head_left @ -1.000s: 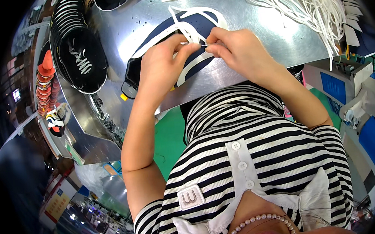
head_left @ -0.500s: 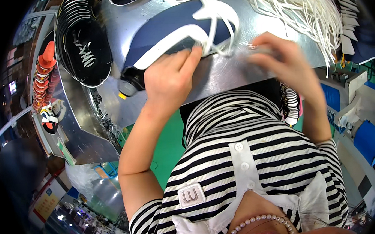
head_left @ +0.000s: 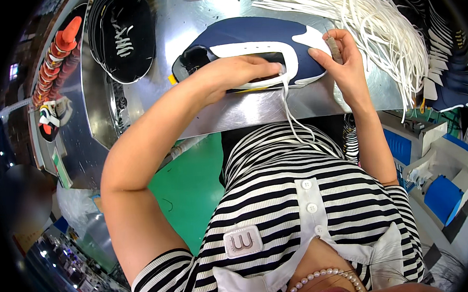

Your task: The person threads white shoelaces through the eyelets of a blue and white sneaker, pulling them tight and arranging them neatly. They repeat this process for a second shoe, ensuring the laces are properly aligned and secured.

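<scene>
A navy shoe upper (head_left: 248, 35) with white trim lies flat on the shiny metal table (head_left: 232, 114). My left hand (head_left: 240, 70) rests on its middle, fingers pressing the white edge where a white lace (head_left: 291, 115) hangs down toward my striped shirt. My right hand (head_left: 341, 59) grips the upper's right end and pinches a small thin grey tool between thumb and fingers.
A heap of white laces (head_left: 376, 14) covers the table's far right. A stack of black shoe uppers (head_left: 125, 35) sits at the far left. Orange cones (head_left: 57, 55) stand further left. Blue and white machines (head_left: 439, 165) are to my right, green floor (head_left: 188, 186) below.
The shoe upper has slid away from me and now lies flat. My left hand moved onto its middle, and my right hand shifted out to its right end.
</scene>
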A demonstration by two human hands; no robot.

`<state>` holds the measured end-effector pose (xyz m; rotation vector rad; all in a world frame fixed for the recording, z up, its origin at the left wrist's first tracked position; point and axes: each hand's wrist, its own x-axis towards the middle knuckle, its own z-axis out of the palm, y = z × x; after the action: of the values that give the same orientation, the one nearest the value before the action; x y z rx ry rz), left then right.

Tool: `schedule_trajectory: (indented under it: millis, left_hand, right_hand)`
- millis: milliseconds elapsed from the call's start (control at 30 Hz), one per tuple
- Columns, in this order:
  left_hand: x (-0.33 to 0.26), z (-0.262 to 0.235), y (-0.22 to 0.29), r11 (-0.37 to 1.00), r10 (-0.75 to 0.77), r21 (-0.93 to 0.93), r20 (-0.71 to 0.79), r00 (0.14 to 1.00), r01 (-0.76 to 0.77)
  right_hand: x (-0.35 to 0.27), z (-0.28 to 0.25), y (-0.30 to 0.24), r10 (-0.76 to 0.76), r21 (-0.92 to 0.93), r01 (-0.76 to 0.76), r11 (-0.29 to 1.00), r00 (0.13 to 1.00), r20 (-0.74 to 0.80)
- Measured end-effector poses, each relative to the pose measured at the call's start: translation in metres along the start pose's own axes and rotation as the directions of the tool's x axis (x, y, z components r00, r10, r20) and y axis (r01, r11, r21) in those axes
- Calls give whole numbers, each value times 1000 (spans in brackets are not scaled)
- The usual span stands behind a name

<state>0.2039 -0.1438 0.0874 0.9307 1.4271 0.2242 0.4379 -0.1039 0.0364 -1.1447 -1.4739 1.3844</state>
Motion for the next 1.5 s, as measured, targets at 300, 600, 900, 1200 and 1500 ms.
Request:
schedule_trajectory:
  millis: [300, 600, 900, 1200, 1500]
  left_hand:
    - [24, 5, -21, 813, 500, 498, -334, 799, -301]
    - [25, 12, -17, 796, 548, 471, -293, 784, -380]
    - [-35, -44, -18, 225, 952, 967, -192, 237, -119]
    - [-106, -131, -79, 306, 930, 897, -354, 102, 320]
    - [-37, 16, 52, 276, 944, 802, -122, 307, -529]
  right_hand:
    - [-6, 1, 5, 188, 147, -174, 974, 978, -89]
    - [-8, -1, 2, 186, 141, -184, 973, 983, 0]
    - [-16, -27, 7, 111, 237, -116, 964, 993, 35]
    - [-20, -75, 25, 161, 260, -172, 950, 985, 65]
    - [-14, -52, 6, -291, -637, 133, 760, 945, -150]
